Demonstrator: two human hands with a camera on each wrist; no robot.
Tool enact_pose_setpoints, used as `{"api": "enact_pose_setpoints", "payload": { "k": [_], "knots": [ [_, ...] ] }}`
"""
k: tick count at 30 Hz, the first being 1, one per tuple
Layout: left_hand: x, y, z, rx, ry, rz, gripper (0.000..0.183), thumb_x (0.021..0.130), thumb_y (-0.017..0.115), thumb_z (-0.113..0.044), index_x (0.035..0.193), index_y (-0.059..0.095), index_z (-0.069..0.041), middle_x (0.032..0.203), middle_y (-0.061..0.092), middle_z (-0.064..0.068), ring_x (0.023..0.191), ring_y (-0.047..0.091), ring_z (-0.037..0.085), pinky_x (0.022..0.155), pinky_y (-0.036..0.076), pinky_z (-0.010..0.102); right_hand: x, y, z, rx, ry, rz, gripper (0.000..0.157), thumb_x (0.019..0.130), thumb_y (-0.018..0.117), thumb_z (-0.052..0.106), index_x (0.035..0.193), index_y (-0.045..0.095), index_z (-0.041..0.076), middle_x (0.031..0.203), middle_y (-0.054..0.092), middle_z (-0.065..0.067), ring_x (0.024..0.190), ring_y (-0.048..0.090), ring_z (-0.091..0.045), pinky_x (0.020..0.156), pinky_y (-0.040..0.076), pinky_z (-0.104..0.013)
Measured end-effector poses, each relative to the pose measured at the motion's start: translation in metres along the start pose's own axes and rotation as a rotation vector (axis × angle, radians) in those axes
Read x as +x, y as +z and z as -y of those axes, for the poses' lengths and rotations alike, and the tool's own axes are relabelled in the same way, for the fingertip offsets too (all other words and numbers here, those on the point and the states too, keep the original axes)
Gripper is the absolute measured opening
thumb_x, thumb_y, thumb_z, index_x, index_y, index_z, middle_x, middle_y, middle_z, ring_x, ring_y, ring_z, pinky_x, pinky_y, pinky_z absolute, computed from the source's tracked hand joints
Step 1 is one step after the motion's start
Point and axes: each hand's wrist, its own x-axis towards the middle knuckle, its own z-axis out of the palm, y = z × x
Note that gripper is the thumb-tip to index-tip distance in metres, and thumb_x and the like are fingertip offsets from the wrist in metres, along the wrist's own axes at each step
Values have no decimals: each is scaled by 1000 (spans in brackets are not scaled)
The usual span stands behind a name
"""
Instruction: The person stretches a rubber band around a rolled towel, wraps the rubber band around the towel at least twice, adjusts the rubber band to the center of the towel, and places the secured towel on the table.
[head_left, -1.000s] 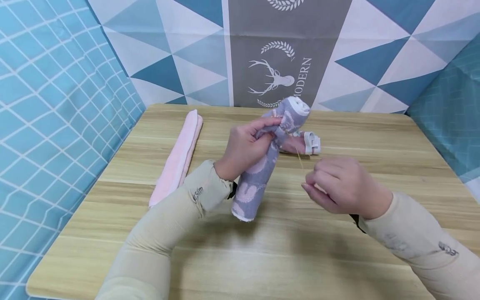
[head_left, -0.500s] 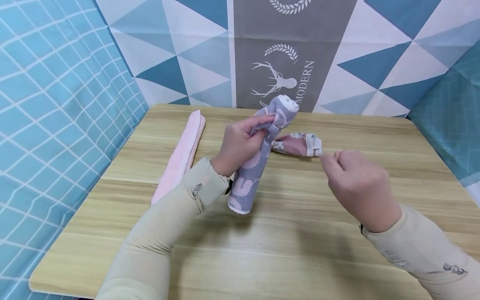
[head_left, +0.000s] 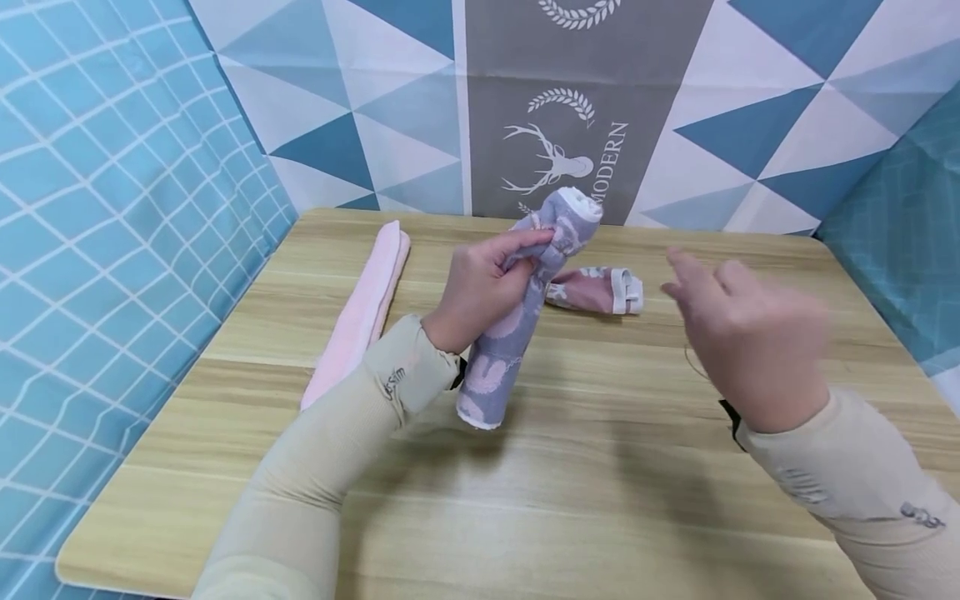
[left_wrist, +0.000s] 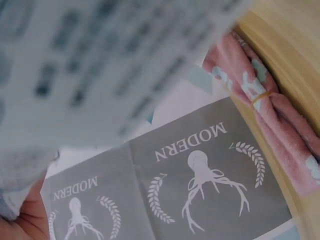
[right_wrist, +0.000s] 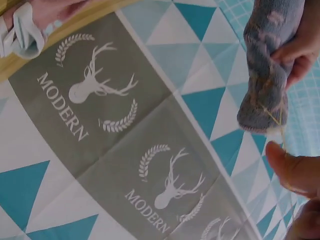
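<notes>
One wooden table (head_left: 570,517), two sleeved arms (head_left: 300,475) stretched over it, a gray towel roll (head_left: 491,371) held up between them.
The gray towel roll tilts above the table, pinched by the left hand (head_left: 486,285) between thumb and forefinger. The right hand (head_left: 750,333) is raised well apart from it, back upward and blurred; whether its fingers pinch the thin yellow band (right_wrist: 283,131) beside its thumb, I cannot tell.

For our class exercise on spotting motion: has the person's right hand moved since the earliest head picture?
Yes: the right hand has moved rightward in the head view, from partly below the dusty-pink bundle to wholly right of it.
</notes>
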Motion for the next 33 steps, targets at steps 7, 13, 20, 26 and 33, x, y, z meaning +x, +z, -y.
{"api": "enact_pose_setpoints", "payload": {
  "k": [7,13,20,26,33],
  "knots": [
    [-4,0,-1,-13,-20,26,28,80,56,10,101,72,3,98,71,16,59,57,16,52,43,20,-1,-2,11,-50,-72,163,44,85,71,28,119,65,1,50,38,-11,36,22,-19,36,15,-30],
    [-4,6,-7,199,98,218,28,81,60,7,103,73,-3,91,72,11,62,62,15,60,51,24,-1,3,13,51,-214,161,39,88,65,31,111,68,0,50,37,-8,34,28,-19,33,20,-29],
    [-7,14,-15,308,139,447,35,84,58,5,112,72,-10,99,72,6,81,68,14,69,52,22,-4,9,-3,306,-297,263,66,47,93,17,106,70,-2,55,53,-10,37,37,-15,33,28,-28],
    [-11,16,-27,364,270,399,31,86,57,5,110,70,-9,90,72,9,81,69,17,63,52,21,15,13,-14,514,-335,318,56,46,93,8,96,72,-4,82,69,-17,55,63,-23,42,47,-33],
    [-11,19,-22,263,371,487,22,87,56,4,102,69,-5,96,71,7,85,68,16,78,51,20,25,18,-11,518,-334,399,48,46,94,19,89,75,9,69,58,-1,49,48,-10,37,33,-28]
  ]
}}
